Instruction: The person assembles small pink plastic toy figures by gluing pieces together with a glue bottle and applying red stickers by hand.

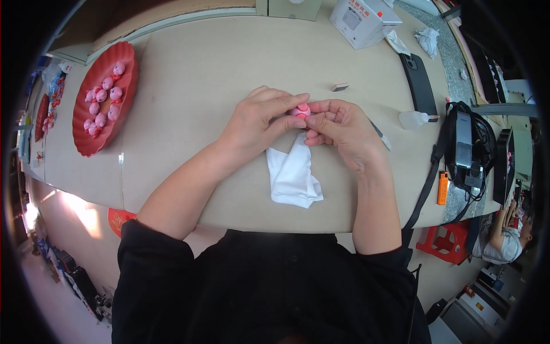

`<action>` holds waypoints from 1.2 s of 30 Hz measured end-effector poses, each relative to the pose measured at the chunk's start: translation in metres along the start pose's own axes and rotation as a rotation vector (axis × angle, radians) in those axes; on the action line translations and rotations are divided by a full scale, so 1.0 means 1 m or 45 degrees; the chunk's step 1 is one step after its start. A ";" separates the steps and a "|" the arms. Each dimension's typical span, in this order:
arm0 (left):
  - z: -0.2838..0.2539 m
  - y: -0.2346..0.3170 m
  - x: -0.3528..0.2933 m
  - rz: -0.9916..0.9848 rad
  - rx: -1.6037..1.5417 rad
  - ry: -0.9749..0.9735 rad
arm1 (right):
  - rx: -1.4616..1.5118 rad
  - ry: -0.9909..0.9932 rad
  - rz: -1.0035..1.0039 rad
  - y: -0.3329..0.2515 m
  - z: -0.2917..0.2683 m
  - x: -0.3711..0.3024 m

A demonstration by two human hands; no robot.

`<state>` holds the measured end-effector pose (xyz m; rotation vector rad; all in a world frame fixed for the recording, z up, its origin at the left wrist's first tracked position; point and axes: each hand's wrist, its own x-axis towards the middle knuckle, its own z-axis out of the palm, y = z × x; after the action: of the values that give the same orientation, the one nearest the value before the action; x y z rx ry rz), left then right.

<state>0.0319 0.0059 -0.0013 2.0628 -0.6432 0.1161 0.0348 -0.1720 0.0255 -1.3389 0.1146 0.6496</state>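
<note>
Between the fingertips of both hands is a small round pink figurine (298, 112) with darker red-pink parts, partly covered by the fingers. My left hand (262, 116) pinches it from the left with thumb and forefinger. From the right, my right hand (338, 123) grips it the same way, its other fingers curled below. Just under the hands lies a folded white cloth (293, 175) on the table. A red scalloped tray (83, 140) at the far left holds several similar pink figurines (107, 83).
Right of my hands lie a small block (340, 87), a thin blade-like tool (382, 136), a white squeeze bottle (411, 120), a black phone (420, 83) and an orange lighter (443, 188). A white box (362, 23) stands at the back. Another person (504, 238) sits at the far right.
</note>
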 end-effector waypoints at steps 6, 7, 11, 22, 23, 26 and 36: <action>0.001 0.001 0.002 -0.053 -0.105 0.025 | -0.016 0.029 0.015 0.000 0.000 0.000; 0.000 0.002 0.002 -0.055 -0.127 0.015 | -0.023 0.025 0.011 0.001 0.000 0.001; 0.001 0.001 0.001 -0.062 -0.139 0.013 | -0.037 0.038 0.008 0.000 0.001 0.000; -0.003 0.002 0.000 -0.056 -0.048 -0.037 | -1.020 0.382 -0.238 -0.021 -0.002 -0.065; -0.005 0.001 -0.001 -0.102 -0.007 -0.037 | -1.031 0.408 -0.239 -0.021 -0.011 -0.073; -0.002 0.006 0.003 -0.112 -0.032 -0.058 | -0.946 1.135 -0.304 -0.009 -0.061 -0.101; -0.002 0.010 0.003 -0.211 -0.045 -0.063 | -0.845 1.138 -0.593 0.008 -0.117 -0.054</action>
<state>0.0300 0.0022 0.0084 2.0811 -0.4980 -0.0421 0.0197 -0.2990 0.0126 -2.1347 0.3104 -0.3868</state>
